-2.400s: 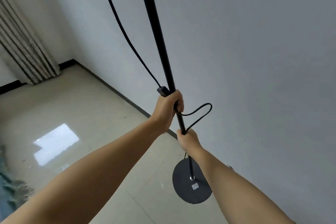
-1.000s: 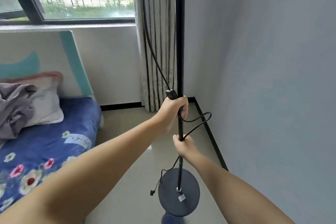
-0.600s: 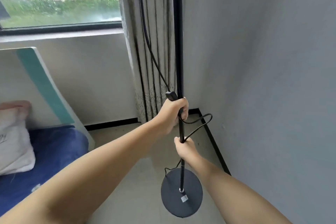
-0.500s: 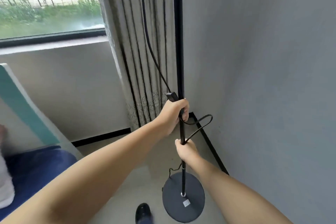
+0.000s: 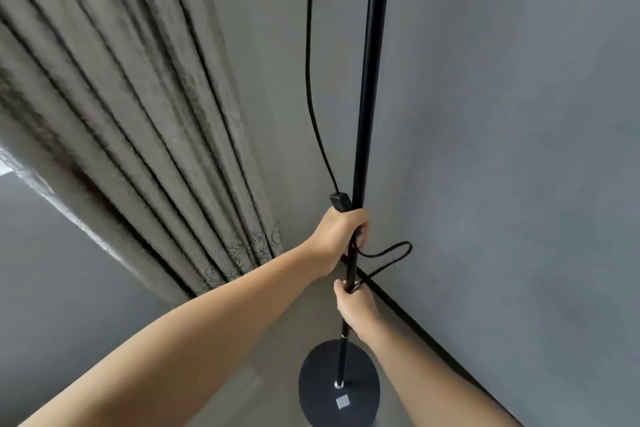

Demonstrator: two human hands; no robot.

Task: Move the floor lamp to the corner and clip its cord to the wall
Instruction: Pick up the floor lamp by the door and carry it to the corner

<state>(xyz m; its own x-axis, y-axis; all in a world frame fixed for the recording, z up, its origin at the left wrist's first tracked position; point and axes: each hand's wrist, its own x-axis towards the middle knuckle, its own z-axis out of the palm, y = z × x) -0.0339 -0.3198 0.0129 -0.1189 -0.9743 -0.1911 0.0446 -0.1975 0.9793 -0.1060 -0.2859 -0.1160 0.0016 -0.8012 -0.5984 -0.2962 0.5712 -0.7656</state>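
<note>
A black floor lamp pole rises through the middle of the view, down to a round black base near the bottom edge. My left hand grips the pole, with the cord's inline switch just above the fist. My right hand holds the pole lower down, together with the cord. The black cord hangs left of the pole and loops out to the right between my hands. The lamp head is out of view.
A grey striped curtain hangs on the left down to the floor. A grey wall fills the right side, with a dark skirting strip at its foot. The two walls meet in a corner behind the pole.
The view has swung right and closer to the corner; bed, window and a shoe have left the frame. Both hands keep the same grip on the pole and cord.
</note>
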